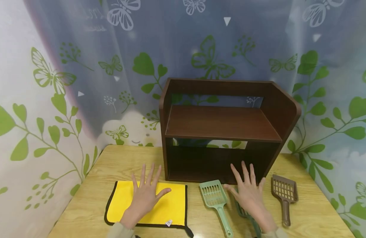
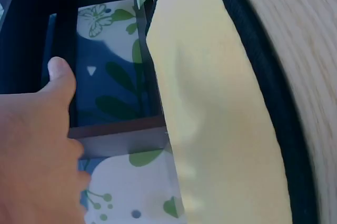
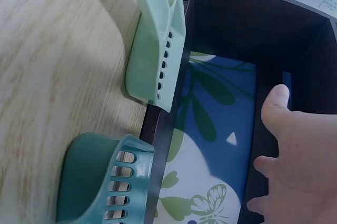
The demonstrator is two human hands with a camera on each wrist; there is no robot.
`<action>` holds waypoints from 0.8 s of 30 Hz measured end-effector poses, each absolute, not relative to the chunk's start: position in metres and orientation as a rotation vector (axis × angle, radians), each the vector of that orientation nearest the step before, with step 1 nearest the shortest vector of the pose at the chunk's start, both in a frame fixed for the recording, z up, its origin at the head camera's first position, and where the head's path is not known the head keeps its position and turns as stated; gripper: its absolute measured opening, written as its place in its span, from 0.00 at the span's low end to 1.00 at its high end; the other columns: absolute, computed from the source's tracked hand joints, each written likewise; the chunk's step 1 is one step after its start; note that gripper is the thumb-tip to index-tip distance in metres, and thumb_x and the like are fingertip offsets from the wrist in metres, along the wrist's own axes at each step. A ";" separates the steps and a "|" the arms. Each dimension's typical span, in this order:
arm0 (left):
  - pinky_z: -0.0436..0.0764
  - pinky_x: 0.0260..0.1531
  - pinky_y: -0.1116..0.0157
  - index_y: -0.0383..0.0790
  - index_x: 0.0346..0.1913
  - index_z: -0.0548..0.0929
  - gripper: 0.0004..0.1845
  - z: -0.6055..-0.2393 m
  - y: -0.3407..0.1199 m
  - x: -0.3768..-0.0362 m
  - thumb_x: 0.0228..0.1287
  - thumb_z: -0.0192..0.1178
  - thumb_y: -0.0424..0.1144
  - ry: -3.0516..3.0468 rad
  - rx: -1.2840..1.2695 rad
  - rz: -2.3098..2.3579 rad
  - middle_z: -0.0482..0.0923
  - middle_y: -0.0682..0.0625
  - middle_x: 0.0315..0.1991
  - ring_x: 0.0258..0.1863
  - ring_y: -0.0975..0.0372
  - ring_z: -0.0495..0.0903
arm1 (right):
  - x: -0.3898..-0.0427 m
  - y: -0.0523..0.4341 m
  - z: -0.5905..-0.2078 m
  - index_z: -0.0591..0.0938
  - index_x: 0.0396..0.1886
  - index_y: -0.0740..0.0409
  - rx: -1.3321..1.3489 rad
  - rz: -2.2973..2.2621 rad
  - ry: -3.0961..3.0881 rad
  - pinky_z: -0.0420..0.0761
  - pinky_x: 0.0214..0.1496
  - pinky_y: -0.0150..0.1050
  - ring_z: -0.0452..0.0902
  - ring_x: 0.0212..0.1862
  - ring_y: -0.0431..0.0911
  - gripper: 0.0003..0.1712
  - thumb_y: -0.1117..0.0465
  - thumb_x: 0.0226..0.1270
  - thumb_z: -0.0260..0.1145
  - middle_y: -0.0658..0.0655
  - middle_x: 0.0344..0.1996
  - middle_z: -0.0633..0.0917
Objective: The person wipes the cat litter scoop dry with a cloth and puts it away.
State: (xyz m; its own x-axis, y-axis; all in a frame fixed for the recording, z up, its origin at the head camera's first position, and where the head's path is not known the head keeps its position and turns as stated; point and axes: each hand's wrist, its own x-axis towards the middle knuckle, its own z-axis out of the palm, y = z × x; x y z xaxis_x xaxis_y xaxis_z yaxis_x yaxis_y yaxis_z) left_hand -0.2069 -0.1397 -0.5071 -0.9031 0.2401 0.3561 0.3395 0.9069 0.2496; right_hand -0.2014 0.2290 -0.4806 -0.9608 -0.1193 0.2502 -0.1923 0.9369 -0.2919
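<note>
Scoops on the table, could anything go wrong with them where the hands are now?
Maybe. The right hand hovers, fingers spread, over the dark green scoop, and the light green scoop lies close beside it, so a sideways sweep might knock that one. The brown scoop sits near the table edge and could get nudged off.

Dark brown two-tier shelf (image 1: 221, 125) stands at back of wooden table (image 1: 88, 201), pale green slotted scoop (image 1: 215, 198) just in front of it, brown slotted scoop (image 1: 285, 193) near table's right edge, butterfly-and-leaf curtain (image 1: 82, 82) hanging behind.
</note>
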 end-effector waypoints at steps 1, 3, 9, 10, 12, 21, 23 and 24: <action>0.40 0.64 0.24 0.43 0.80 0.57 0.49 -0.507 -0.141 -0.208 0.67 0.52 0.70 -2.741 -0.440 -0.454 0.52 0.37 0.79 0.79 0.38 0.39 | -0.202 0.229 -0.479 0.55 0.82 0.45 0.234 0.465 -2.859 0.39 0.64 0.83 0.35 0.79 0.69 0.47 0.37 0.70 0.63 0.68 0.80 0.48; 0.42 0.64 0.24 0.42 0.80 0.58 0.47 -0.505 -0.143 -0.211 0.68 0.55 0.67 -2.733 -0.453 -0.486 0.53 0.37 0.79 0.79 0.36 0.42 | -0.205 0.230 -0.477 0.57 0.81 0.46 0.238 0.474 -2.834 0.44 0.64 0.83 0.41 0.79 0.69 0.45 0.39 0.71 0.63 0.67 0.79 0.52; 0.48 0.67 0.28 0.40 0.79 0.58 0.41 -0.500 -0.153 -0.222 0.72 0.59 0.56 -2.694 -0.469 -0.698 0.58 0.40 0.78 0.78 0.40 0.49 | -0.211 0.232 -0.471 0.66 0.77 0.56 0.262 0.721 -2.703 0.65 0.65 0.72 0.61 0.72 0.68 0.36 0.46 0.77 0.61 0.69 0.73 0.67; 0.53 0.68 0.30 0.39 0.79 0.60 0.39 -0.499 -0.155 -0.224 0.73 0.59 0.55 -2.671 -0.475 -0.744 0.61 0.40 0.76 0.77 0.41 0.54 | -0.211 0.233 -0.470 0.69 0.75 0.57 0.263 0.788 -2.666 0.68 0.64 0.69 0.65 0.70 0.68 0.34 0.48 0.77 0.61 0.69 0.71 0.70; 0.63 0.67 0.37 0.37 0.75 0.66 0.34 -0.498 -0.158 -0.226 0.75 0.58 0.52 -2.621 -0.484 -0.844 0.70 0.40 0.71 0.72 0.44 0.66 | -0.212 0.234 -0.470 0.74 0.71 0.59 0.259 0.931 -2.602 0.75 0.60 0.64 0.75 0.63 0.64 0.28 0.50 0.78 0.60 0.66 0.65 0.78; 0.84 0.46 0.51 0.40 0.58 0.83 0.15 -0.500 -0.169 -0.232 0.77 0.57 0.42 -2.491 -0.446 -1.107 0.88 0.48 0.46 0.44 0.56 0.87 | -0.206 0.238 -0.475 0.84 0.53 0.63 0.165 1.521 -2.613 0.87 0.37 0.40 0.88 0.35 0.52 0.20 0.52 0.80 0.58 0.63 0.41 0.88; 0.85 0.45 0.52 0.40 0.56 0.84 0.13 -0.503 -0.172 -0.234 0.77 0.58 0.40 -2.484 -0.446 -1.107 0.88 0.48 0.44 0.42 0.56 0.87 | -0.202 0.237 -0.480 0.84 0.50 0.66 0.112 1.596 -2.637 0.87 0.34 0.40 0.88 0.32 0.51 0.20 0.52 0.80 0.59 0.64 0.38 0.88; 0.85 0.44 0.52 0.40 0.55 0.85 0.12 -0.505 -0.173 -0.235 0.76 0.58 0.38 -2.484 -0.443 -1.099 0.89 0.48 0.44 0.41 0.56 0.87 | -0.199 0.235 -0.483 0.84 0.50 0.67 0.090 1.612 -2.655 0.87 0.33 0.40 0.88 0.31 0.51 0.20 0.53 0.79 0.59 0.63 0.37 0.88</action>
